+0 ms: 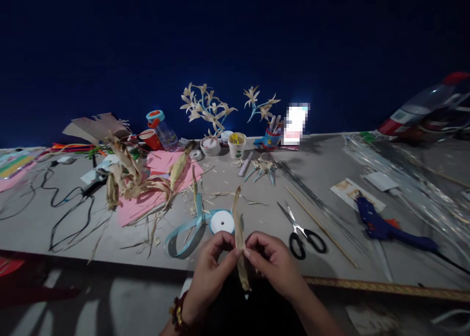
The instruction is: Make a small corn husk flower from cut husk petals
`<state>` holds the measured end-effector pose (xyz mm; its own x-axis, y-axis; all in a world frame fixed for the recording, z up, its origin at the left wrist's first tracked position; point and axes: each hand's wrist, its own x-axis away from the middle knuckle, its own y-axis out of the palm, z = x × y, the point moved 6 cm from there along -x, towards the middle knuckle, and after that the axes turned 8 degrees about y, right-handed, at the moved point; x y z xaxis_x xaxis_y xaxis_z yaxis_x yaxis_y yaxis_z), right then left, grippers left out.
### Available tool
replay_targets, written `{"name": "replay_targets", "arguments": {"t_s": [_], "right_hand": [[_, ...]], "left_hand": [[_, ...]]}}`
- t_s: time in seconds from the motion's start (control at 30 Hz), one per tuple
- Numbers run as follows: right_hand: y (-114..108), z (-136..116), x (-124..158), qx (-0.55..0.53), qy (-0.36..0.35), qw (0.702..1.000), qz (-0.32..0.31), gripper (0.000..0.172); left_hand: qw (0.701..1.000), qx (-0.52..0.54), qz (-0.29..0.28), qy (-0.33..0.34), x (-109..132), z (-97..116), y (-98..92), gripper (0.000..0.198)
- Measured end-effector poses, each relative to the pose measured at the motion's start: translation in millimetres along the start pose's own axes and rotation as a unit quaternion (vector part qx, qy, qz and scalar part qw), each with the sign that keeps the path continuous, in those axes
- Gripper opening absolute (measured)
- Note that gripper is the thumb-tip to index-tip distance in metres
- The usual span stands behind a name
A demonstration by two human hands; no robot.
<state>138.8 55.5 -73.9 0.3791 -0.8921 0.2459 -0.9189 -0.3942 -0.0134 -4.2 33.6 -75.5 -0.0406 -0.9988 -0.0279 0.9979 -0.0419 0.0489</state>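
A long, pale strip of dried corn husk stands nearly upright between my two hands at the table's front edge. My left hand pinches its left side between thumb and fingers. Opposite it, my right hand pinches the same strip, the thumbs almost meeting. Just behind lies a white spool of light blue ribbon, a loop of it trailing left. Black-handled scissors rest partly open to the right of my right hand.
Dried husks lie heaped on pink paper at left. Husk flowers stand at the back beside a white cup. To the right are thin wires, a stick, a blue glue gun and a tilted bottle.
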Motion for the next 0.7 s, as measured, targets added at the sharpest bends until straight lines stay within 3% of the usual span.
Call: {"name": "replay_targets", "arguments": {"t_s": [0.17, 0.37, 0.7], "right_hand": [[-0.8, 2.7, -0.4, 0.002, 0.018, 1.000, -0.011, 0.020], [-1.4, 0.6, -2.4, -0.012, 0.039, 0.999, -0.033, 0.020], [-0.9, 3.6, -4.3, 0.004, 0.007, 1.000, -0.024, 0.016]], "left_hand": [[0.998, -0.053, -0.005, 0.018, 0.0, 1.3, -2.1, 0.017], [0.999, -0.045, -0.009, 0.006, -2.1, 1.6, -2.2, 0.023], [0.997, -0.069, -0.013, 0.007, -2.1, 2.1, 0.8, 0.021]]}}
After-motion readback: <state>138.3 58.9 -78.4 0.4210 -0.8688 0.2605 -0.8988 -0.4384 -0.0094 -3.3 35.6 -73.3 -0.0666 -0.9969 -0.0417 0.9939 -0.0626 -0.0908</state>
